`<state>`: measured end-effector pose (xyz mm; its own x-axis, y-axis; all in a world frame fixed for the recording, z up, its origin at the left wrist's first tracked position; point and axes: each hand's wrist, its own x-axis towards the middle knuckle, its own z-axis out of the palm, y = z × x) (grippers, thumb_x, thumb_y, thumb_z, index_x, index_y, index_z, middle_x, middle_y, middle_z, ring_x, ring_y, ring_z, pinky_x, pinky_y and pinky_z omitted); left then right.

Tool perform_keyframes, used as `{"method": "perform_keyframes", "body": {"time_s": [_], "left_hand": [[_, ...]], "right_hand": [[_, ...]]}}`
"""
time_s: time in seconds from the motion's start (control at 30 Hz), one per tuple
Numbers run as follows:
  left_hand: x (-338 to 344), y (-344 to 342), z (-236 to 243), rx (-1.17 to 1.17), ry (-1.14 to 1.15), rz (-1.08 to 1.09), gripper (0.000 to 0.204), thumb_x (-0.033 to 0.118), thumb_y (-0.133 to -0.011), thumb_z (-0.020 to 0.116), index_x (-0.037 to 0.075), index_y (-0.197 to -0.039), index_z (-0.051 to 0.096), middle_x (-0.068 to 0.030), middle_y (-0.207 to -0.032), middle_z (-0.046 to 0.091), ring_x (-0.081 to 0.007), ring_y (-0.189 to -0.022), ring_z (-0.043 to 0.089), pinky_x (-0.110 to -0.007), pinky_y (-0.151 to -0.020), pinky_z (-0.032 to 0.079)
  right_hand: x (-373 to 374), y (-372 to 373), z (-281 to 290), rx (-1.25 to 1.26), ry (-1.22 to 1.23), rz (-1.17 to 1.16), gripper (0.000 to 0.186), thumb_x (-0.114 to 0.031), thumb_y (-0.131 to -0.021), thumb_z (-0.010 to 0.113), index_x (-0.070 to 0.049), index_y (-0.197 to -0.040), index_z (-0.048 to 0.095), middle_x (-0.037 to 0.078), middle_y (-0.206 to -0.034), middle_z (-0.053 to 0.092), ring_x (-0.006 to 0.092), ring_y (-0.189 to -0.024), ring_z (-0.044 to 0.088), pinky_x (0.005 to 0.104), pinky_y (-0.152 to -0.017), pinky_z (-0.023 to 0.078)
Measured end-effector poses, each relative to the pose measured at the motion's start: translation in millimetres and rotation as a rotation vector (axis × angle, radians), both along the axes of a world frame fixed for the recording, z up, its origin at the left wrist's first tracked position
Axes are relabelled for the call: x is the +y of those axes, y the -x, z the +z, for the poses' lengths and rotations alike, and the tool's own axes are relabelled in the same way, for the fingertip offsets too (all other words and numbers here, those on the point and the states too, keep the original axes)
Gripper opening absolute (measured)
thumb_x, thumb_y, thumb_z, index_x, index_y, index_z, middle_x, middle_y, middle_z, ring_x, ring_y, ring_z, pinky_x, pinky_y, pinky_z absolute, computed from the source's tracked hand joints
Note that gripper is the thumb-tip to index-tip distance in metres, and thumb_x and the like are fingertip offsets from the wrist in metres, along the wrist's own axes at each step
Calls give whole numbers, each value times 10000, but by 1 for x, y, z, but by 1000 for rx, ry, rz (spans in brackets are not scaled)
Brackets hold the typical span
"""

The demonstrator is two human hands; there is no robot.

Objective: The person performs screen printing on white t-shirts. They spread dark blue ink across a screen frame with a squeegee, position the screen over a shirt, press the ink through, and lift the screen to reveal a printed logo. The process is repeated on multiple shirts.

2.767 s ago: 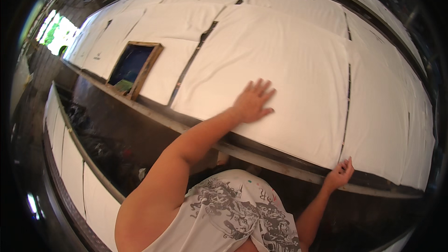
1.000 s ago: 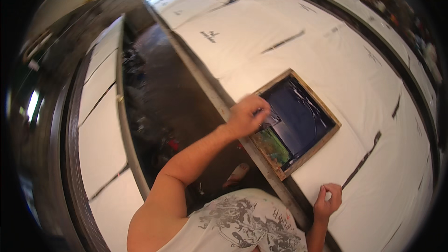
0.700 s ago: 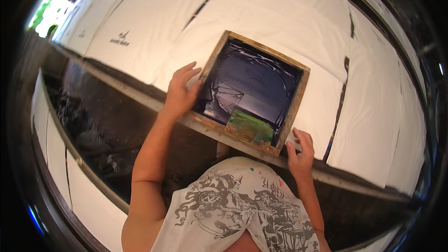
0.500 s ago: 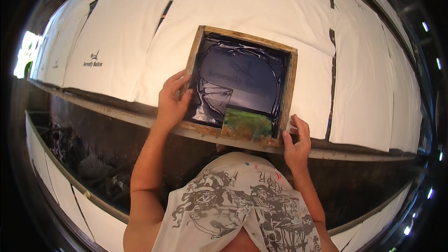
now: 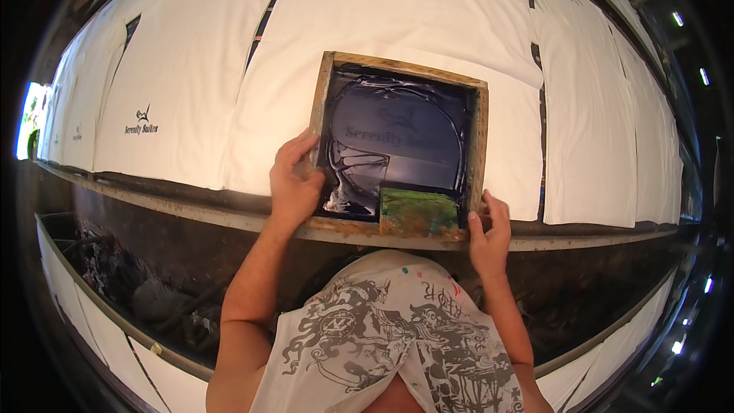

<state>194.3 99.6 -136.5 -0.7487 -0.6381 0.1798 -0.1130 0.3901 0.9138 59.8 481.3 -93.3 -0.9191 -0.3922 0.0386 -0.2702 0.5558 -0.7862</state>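
Wooden-framed screen (image 5: 478, 138) between left hand (image 5: 295, 185) and right hand (image 5: 490, 223)

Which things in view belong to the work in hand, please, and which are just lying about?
Work in hand:
wooden frame, with left hand and right hand at its sides
dark glossy layer inside it
green-brown piece at its near edge
white cloth under it

Apparently just lying about:
printed cloth, left
dark clutter, lower left
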Motion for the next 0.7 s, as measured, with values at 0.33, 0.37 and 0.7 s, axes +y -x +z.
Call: {"method": "perform_keyframes", "body": {"time_s": [0.33,0.37,0.7], "left_hand": [[7,5,27,-104,567,-24,529,-26,-922,774,30,-1448,754,-210,-1392,741,-421,-1235,703,-505,-1101,571],[8,6,31,-128,630,-14,504,-27,-946,769,34,-1446,757,-203,-1357,752,-418,-1205,710,-502,-1069,580],[-9,14,33,-162,713,-20,490,-67,-906,727,90,-1362,808,-142,-1207,762,-384,-1102,705,-506,-964,561]], "right_hand": [[-46,-12,42,545,-198,690,463,23,-865,785,-7,-1326,789,168,-1307,768,358,-1253,734,487,-1047,592],[-51,-9,45,551,-186,680,448,31,-866,766,1,-1313,790,168,-1298,773,362,-1233,743,481,-1038,598],[-123,68,78,327,-206,826,378,72,-940,662,-15,-1277,812,189,-1132,797,408,-1098,754,518,-967,607]]}}
